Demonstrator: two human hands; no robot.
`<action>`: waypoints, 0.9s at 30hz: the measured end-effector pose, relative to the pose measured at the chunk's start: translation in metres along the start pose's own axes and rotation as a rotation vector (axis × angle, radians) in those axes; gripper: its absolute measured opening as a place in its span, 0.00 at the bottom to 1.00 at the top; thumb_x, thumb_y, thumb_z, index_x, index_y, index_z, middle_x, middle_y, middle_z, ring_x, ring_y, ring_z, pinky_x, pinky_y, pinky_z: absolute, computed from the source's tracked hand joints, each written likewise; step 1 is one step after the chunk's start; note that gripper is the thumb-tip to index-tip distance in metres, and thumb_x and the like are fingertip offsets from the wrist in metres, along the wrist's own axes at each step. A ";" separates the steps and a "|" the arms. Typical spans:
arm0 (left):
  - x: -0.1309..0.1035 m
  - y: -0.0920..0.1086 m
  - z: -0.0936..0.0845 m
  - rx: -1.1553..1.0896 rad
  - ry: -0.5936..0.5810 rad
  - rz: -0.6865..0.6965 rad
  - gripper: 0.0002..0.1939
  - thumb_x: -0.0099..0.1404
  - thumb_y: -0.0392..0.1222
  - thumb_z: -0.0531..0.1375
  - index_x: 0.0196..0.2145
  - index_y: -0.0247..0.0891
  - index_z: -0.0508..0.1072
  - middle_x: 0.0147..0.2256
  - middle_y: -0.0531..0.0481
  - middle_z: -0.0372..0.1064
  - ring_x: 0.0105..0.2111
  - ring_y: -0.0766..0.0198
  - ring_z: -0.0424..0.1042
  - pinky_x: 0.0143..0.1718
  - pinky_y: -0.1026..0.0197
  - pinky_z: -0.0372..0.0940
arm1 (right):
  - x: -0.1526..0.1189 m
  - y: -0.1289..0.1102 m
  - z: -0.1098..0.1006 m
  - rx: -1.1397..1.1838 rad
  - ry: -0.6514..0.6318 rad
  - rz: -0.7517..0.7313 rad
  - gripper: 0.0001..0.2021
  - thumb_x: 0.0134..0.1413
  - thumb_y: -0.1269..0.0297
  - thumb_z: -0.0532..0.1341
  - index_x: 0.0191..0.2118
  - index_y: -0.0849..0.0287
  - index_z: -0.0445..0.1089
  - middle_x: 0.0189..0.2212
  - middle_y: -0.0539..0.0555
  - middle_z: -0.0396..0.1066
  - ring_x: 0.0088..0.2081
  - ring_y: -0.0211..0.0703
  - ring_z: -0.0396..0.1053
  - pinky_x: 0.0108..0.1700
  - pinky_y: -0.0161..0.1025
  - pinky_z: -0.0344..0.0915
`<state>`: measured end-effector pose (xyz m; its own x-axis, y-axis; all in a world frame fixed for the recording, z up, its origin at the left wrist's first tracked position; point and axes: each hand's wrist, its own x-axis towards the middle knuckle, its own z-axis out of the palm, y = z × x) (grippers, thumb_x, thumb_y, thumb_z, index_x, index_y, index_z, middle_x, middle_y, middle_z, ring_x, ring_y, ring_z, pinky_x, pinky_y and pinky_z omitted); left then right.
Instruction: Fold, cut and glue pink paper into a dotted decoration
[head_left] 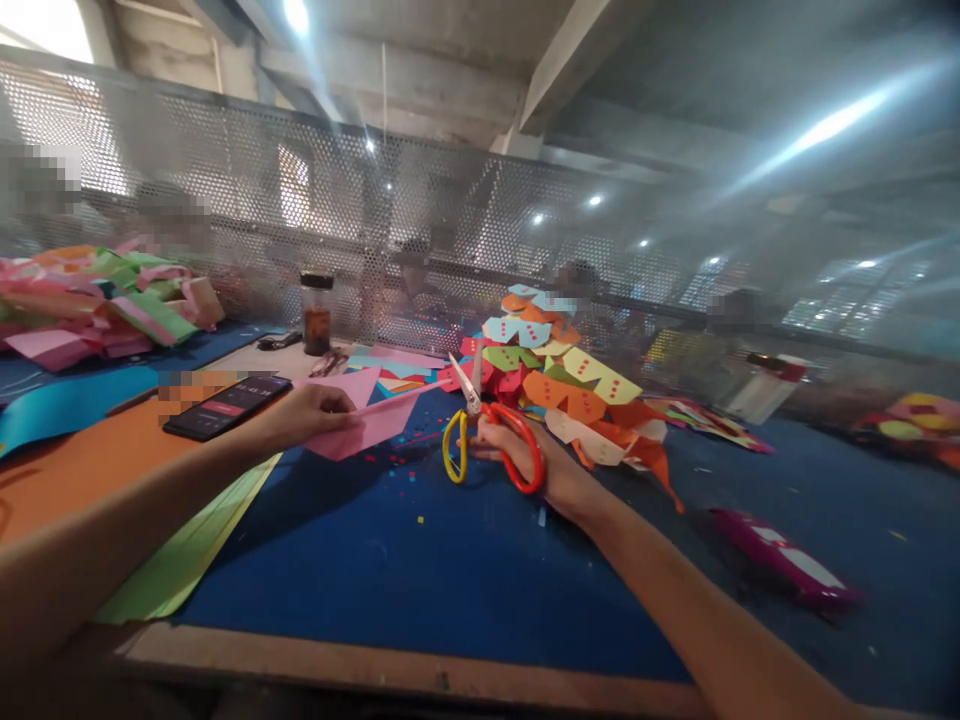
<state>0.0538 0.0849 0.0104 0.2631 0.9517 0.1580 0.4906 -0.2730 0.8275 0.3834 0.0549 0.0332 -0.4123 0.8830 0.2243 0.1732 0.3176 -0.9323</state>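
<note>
A folded piece of pink paper (367,428) is pinched in my left hand (319,412), left of the middle of the table. My right hand (517,445) has its fingers through the handles of a pair of scissors (471,385), one handle yellow and one red. The blades point up and stand apart, just right of the pink paper. Behind my right hand rises a pile of cut, folded paper pieces (574,395) in orange, yellow, green and white, with small punched holes. Tiny paper scraps (405,465) are scattered beneath the pink paper.
A smartphone (225,405) lies on orange paper (90,465) at the left. Beyond it stands a jar (317,315) with a dark lid. A heap of pink and green paper (105,305) fills the far left. On the right is a purple packet (784,560). Perforated metal panels (442,215) edge the back.
</note>
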 end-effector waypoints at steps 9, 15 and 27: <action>-0.002 0.005 0.005 -0.132 0.025 -0.032 0.20 0.49 0.57 0.70 0.28 0.37 0.74 0.26 0.55 0.70 0.26 0.67 0.64 0.27 0.64 0.53 | -0.003 0.017 0.012 -0.053 0.036 -0.002 0.14 0.51 0.56 0.66 0.40 0.54 0.65 0.40 0.55 0.73 0.46 0.52 0.74 0.53 0.53 0.68; -0.007 0.012 0.009 -0.235 0.000 -0.073 0.18 0.50 0.54 0.71 0.29 0.37 0.74 0.26 0.55 0.70 0.25 0.67 0.64 0.25 0.64 0.54 | 0.001 0.025 0.022 -0.012 -0.018 0.009 0.16 0.50 0.56 0.64 0.43 0.55 0.64 0.38 0.54 0.72 0.42 0.51 0.76 0.48 0.52 0.71; -0.008 0.011 0.011 -0.434 0.016 -0.085 0.16 0.48 0.48 0.73 0.31 0.36 0.77 0.25 0.54 0.72 0.22 0.69 0.66 0.23 0.67 0.57 | -0.014 0.017 0.027 -0.240 -0.096 0.041 0.14 0.63 0.49 0.59 0.40 0.56 0.66 0.25 0.47 0.66 0.26 0.40 0.66 0.30 0.37 0.62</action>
<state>0.0661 0.0731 0.0120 0.2226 0.9712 0.0846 0.1145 -0.1122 0.9871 0.3677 0.0383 0.0068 -0.4817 0.8636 0.1490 0.3939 0.3652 -0.8435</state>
